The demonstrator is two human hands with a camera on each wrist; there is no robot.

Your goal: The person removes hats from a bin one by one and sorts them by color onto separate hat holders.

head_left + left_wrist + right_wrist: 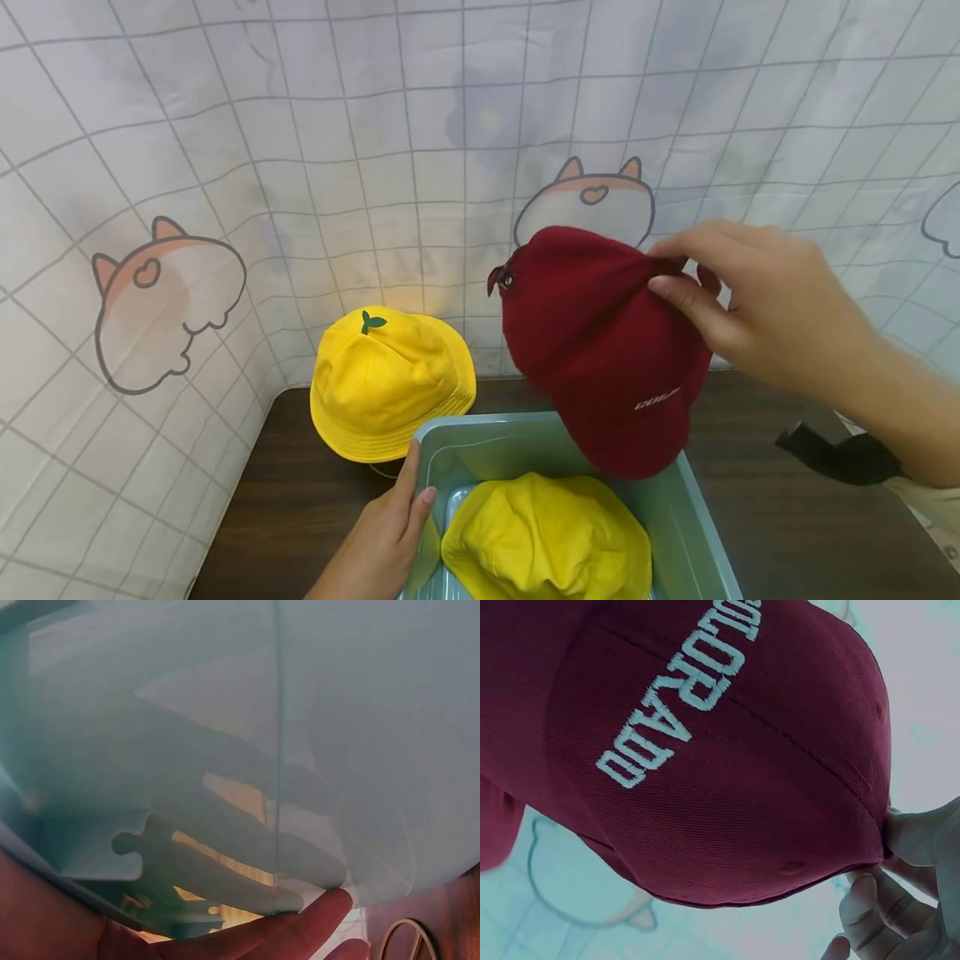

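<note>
My right hand (772, 308) pinches a dark red baseball cap (600, 350) by its crown, holding it up over the right back part of a blue-green plastic bin (705, 517). The cap's brim hangs down, and white stitched lettering runs across its front (682, 697). In the right wrist view thumb and fingers (911, 836) squeeze the top of the crown. My left hand (382, 533) grips the bin's left wall, thumb on the inner side; in the left wrist view its fingers (300, 926) lie against the outer side. Inside the bin lies a crumpled yellow bucket hat (551, 542).
Behind the bin's left corner, another yellow bucket hat (390, 383) with a green sprout on top sits raised on a stand, mostly hidden beneath it. Dark wooden table (795, 500) extends on both sides. A white grid-patterned cloth (360, 150) hangs close behind.
</note>
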